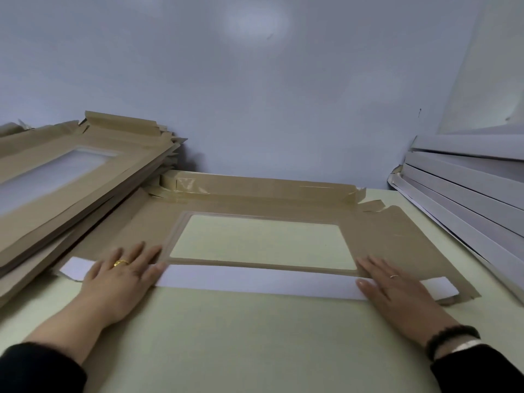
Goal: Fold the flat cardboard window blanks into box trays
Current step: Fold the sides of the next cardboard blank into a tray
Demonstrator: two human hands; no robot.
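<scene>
The cardboard window blank (368,236), a flat kraft-brown sheet with a clear rectangular film window and a white near flap folded over onto it, lies on the pale green desk (255,336) with its far flap creased upward against the wall. Both hands press flat on that white flap with fingers straight and spread, the left hand (122,273) at its left end, the right hand (397,287) at its right. A slanting stack of blanks (56,177) rests at left, white boards (467,194) at right.

Kraft-brown window blank (377,236) with white folded flap (255,279), pale yellow-green table (241,336), gold ring (121,262), black sleeves (39,370)
</scene>
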